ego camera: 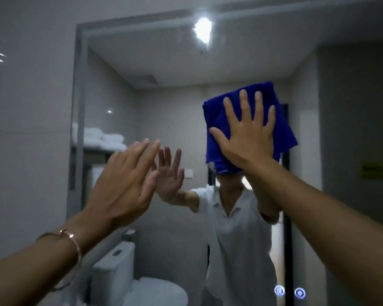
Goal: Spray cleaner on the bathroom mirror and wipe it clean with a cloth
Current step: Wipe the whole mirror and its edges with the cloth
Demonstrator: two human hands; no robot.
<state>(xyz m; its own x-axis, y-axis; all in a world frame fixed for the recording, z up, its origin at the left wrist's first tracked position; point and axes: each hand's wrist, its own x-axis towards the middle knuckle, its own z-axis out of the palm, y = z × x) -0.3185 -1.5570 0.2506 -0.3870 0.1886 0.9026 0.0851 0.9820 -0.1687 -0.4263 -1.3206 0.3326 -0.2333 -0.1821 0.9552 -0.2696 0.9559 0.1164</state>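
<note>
The bathroom mirror [177, 102] fills most of the view ahead of me. A folded blue cloth [283, 129] lies flat against the glass at the upper right. My right hand [250, 138] presses it there with the palm, fingers spread wide. My left hand [128, 182], with a thin bracelet on the wrist, is raised with its fingers straight and its fingertips at or near the glass, holding nothing. No spray bottle is in view.
The mirror reflects a person in a white shirt, a toilet [128, 277], a shelf of folded white towels [102, 138] and a ceiling light [202, 29]. Two lit touch buttons [289, 291] sit at the mirror's lower right. Grey tiled wall [27, 129] borders the mirror's left.
</note>
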